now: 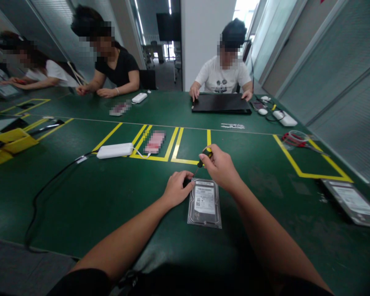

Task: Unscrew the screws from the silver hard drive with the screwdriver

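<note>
A hard drive [205, 203] with a white label lies flat on the green table in front of me. My right hand [220, 166] is wrapped round a screwdriver [200, 163] with a black and yellow handle. The thin shaft slants down to the drive's far left corner. At that same corner, my left hand [178, 188] grips the drive's edge, thumb and forefinger close to the screwdriver's tip. Exactly where the tip sits is too small to make out.
A second hard drive [354, 201] lies at the right edge, near red-handled pliers [296, 139]. A white power bank [115, 151] with a black cable is on the left, beyond it yellow bins [18, 142]. Across the table a person holds a black panel [221, 103]; other people sit left.
</note>
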`<move>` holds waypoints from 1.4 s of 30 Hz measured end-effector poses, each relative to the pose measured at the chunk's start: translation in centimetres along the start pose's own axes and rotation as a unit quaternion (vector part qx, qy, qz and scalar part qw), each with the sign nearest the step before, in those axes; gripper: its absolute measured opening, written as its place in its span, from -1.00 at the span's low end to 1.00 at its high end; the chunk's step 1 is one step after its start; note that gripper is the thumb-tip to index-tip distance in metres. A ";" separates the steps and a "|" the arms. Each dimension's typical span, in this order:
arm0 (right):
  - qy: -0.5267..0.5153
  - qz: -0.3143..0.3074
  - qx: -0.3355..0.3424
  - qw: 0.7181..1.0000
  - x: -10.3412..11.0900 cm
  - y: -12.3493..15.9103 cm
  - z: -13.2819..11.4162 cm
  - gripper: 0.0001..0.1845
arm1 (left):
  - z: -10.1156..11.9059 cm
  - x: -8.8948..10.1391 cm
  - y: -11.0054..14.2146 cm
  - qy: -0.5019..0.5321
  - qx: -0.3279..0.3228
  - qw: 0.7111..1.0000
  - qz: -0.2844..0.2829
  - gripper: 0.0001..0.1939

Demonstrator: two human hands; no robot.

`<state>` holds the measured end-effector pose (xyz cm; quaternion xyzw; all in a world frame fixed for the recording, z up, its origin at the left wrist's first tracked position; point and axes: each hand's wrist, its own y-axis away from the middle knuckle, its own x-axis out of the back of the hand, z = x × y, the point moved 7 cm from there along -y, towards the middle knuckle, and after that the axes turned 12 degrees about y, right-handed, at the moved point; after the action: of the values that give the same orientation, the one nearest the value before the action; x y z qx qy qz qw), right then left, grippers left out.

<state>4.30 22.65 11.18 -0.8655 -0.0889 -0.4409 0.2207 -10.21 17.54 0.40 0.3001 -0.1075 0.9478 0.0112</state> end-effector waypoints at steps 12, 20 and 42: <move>-0.002 -0.007 -0.003 1.000 -0.6 -0.1 0.3 -0.74 | -0.1 0.0 0.1 -0.006 0.001 1.000 0.002 -0.76; 0.022 -0.004 0.002 1.000 -0.4 -0.2 0.1 -0.73 | 0.0 -0.1 0.1 -0.012 -0.005 1.000 0.000 -0.77; 0.024 0.124 0.124 0.984 1.6 0.7 -2.3 -0.80 | -0.2 0.1 0.0 0.003 0.010 1.000 0.011 -0.82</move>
<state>3.85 20.97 13.44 -0.8250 -0.0299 -0.4163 0.3810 -10.40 17.56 0.27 0.2959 -0.1017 0.9498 -0.0019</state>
